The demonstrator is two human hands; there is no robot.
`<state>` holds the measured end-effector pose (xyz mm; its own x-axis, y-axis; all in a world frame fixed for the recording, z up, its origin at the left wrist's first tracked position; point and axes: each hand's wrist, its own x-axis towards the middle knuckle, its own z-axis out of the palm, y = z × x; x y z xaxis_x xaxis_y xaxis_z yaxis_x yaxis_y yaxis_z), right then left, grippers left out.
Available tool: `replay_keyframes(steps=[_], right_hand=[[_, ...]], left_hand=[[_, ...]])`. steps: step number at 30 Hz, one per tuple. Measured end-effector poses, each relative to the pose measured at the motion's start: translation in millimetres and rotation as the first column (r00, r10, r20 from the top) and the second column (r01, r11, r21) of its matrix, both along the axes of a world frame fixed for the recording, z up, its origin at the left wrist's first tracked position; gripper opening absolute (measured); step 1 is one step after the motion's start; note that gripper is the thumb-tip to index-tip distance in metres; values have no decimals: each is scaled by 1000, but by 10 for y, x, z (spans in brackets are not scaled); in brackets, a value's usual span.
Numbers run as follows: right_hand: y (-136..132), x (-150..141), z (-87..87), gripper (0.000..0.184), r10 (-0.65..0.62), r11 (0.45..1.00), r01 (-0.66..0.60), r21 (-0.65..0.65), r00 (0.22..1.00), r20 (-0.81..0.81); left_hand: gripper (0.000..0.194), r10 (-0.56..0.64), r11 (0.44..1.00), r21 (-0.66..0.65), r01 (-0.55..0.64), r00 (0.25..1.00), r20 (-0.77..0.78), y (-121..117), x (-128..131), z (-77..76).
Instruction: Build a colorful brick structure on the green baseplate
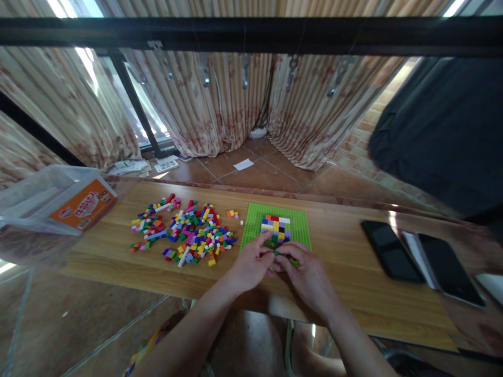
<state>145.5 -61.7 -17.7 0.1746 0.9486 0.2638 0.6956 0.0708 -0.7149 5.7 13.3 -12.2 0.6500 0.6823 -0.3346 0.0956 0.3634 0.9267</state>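
Note:
A light green baseplate [296, 222] lies on the wooden table [346, 246] in front of me. A small block of coloured bricks [275, 225] is built on its middle. My left hand [251, 264] and my right hand [308, 275] meet at the plate's near edge, fingers curled and pinched together on a small dark green brick [277, 253]. A heap of loose coloured bricks [186, 233] is spread on the table left of the plate.
A clear plastic box with an orange label [58, 201] stands at the table's left end. Two dark phones [387, 250] [448, 269] lie on the right. Beyond the table are curtains, a tiled floor and a black metal bar overhead.

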Motion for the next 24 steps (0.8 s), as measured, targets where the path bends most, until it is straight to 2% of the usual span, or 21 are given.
replay_keyframes(steps=[3,6,11,13,17,24], right_hand=[[7,173,-29,20,-163,987,163,8,987,-4],[42,323,-59,21,-330,944,330,11,944,21],[147,324,-73,21,-310,950,311,-17,950,45],[187,277,-64,21,-297,953,299,-40,954,41],[234,222,-47,19,-310,946,306,-106,950,-27],[248,255,-44,21,-350,933,330,-146,925,-145]], left_hand=[[48,55,988,150,-43,996,-73,35,-5,-14],[38,168,922,374,-102,974,-151,130,-51,-52],[36,320,756,652,-64,904,-282,231,-101,-112],[37,344,714,700,-16,879,-331,226,-97,-112],[40,338,664,742,90,850,-405,190,-82,-93],[42,309,635,753,174,836,-454,137,-81,-96]])
